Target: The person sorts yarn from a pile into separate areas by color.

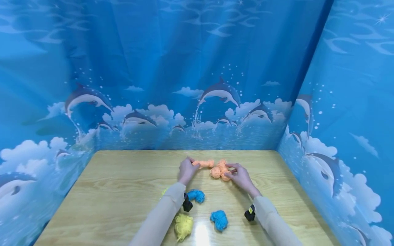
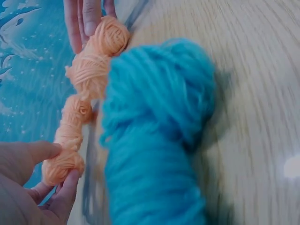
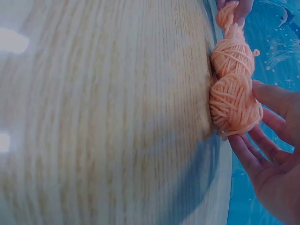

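In the head view my left hand (image 1: 187,169) pinches the left end of a peach yarn skein (image 1: 204,164), narrow in the middle and bulging at both ends. The left wrist view shows the thumb and fingers around the skein's near bulge (image 2: 63,166). Just to the right, my right hand (image 1: 241,176) grips a second peach yarn bundle (image 1: 223,169), thumb on one side and fingers on the other. A rounded peach lump (image 1: 215,172) sticks out from that bundle toward the left. Both lie near the table's far side, their ends close together; I cannot tell whether they touch.
Nearer on the wooden table (image 1: 123,194) lie a blue yarn skein (image 1: 197,195) beside my left wrist, another blue skein (image 1: 219,220) and a yellow skein (image 1: 183,226). A bit of yellow yarn (image 1: 164,191) shows behind the left sleeve. A dolphin-print curtain (image 1: 154,85) borders the table.
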`<state>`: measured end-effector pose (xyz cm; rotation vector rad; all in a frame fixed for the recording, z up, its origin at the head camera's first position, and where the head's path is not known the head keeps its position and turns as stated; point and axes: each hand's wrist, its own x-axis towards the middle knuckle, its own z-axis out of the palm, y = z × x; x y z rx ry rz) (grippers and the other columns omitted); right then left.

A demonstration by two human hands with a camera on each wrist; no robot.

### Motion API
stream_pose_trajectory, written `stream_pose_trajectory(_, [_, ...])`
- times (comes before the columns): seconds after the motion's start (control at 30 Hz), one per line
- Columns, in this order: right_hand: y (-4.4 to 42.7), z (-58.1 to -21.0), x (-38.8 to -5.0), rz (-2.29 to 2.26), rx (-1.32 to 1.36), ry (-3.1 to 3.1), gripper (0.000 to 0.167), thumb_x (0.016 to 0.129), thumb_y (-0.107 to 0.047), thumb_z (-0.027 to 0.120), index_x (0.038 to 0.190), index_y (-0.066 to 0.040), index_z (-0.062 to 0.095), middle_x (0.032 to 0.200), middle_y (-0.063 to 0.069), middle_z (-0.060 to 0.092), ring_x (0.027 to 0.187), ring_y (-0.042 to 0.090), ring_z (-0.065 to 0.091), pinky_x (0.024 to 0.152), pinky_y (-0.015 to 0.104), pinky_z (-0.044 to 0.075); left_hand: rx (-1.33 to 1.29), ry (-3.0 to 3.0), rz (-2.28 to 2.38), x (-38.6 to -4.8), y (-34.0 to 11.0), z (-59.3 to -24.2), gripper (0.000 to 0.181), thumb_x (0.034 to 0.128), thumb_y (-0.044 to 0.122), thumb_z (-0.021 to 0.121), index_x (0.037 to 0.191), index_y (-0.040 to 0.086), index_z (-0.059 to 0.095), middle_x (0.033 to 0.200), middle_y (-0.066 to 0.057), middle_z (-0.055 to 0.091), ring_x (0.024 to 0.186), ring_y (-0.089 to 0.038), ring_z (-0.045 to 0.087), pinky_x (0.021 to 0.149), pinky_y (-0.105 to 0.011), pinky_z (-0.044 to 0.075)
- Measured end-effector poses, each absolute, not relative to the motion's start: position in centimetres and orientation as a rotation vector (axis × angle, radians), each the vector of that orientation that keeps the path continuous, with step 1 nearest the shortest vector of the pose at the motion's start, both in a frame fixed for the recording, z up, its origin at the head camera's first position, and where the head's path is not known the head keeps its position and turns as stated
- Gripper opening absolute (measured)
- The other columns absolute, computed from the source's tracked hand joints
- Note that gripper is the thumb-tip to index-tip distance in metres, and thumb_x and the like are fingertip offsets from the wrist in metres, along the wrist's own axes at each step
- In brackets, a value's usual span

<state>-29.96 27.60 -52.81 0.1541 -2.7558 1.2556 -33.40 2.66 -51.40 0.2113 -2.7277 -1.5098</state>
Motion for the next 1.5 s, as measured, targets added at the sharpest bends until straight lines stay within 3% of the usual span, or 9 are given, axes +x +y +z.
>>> stream_pose_trajectory(0.23, [27.4,-52.9,-29.9,1.220,0.173,-2.760,0.042,0.090,-0.016,0.079,0.129,-0.006,0.068,0.126,0.017,0.063,0.098,0.028,0.067,0.079,0.041,0.060,0.110,-2.807,-1.497,-33.3,3.4,-52.0,0.027,0.0925,0.026,0.076,0.106,0.005,0.064,0.095,-0.008,0.066,0.080,-0.021,0.059,0.065,-0.034,0.050])
stream_pose_trajectory(0.8, [27.3,-52.9,-29.7,1.215,0.104,-2.789,0.041,0.091,-0.015,0.077,0.130,-0.005,0.067,0.128,0.017,0.062,0.103,0.030,0.066,0.085,0.044,0.059,-0.232,-2.896,-1.436,-32.9,3.7,-51.8,0.031,0.0920,0.027,0.077,0.105,-0.001,0.071,0.093,-0.010,0.070,0.077,-0.018,0.061,0.065,-0.030,0.052])
stream_pose_trajectory(1.1, [27.4,-52.5,-29.4,1.212,0.111,-2.764,0.041,0.092,-0.015,0.077,0.130,-0.006,0.067,0.127,0.018,0.063,0.102,0.032,0.068,0.086,0.046,0.059,-0.224,-2.884,-1.393,-32.9,2.8,-51.0,0.036,0.0923,0.028,0.077,0.114,0.000,0.071,0.106,-0.013,0.071,0.094,-0.028,0.067,0.078,-0.040,0.058])
stream_pose_trajectory(1.5, [27.4,-51.4,-28.0,1.288,0.072,-2.718,0.042,0.095,-0.019,0.073,0.135,-0.008,0.065,0.135,0.018,0.057,0.113,0.034,0.061,0.093,0.047,0.058,-0.360,-2.772,-1.454,-32.0,0.8,-49.6,0.028,0.0967,0.019,0.071,0.119,0.002,0.070,0.115,-0.013,0.071,0.101,-0.029,0.070,0.080,-0.041,0.061])
